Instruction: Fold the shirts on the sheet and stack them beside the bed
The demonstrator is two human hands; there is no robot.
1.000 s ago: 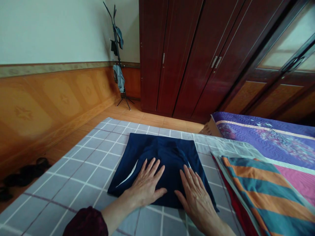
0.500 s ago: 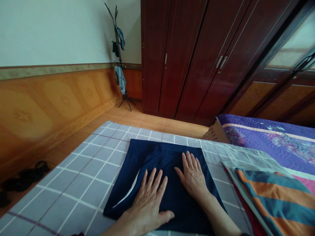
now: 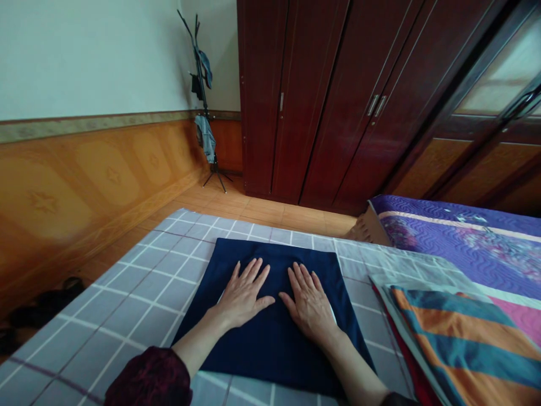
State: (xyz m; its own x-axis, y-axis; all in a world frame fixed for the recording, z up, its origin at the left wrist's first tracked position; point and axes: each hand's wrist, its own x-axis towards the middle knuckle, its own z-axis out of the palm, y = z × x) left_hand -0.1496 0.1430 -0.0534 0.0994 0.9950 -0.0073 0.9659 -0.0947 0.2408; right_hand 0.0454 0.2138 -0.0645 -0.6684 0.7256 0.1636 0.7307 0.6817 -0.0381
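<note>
Left hand and right hand: both lie palm down, fingers extended, thumbs toward each other, pressed flat on a folded navy garment and grasping nothing. The palms conceal most of its white trim, of which only slivers show. The left forearm, in a maroon sleeve, and the right forearm cover the garment's near corners; the right sleeve is barely visible.

The garment rests on a checked sheet, close to the far edge and well in from the far left corner; the sheet's near edge is cut off. Toward the right, a striped orange-and-teal cloth hides most of the red cloth beneath it; both are cropped. Beyond lies a purple quilt, also cropped.

Background: a wardrobe, its top out of view; a coat stand bearing indistinct items; dark objects beyond the sheet's left edge, too shadowed to identify.
</note>
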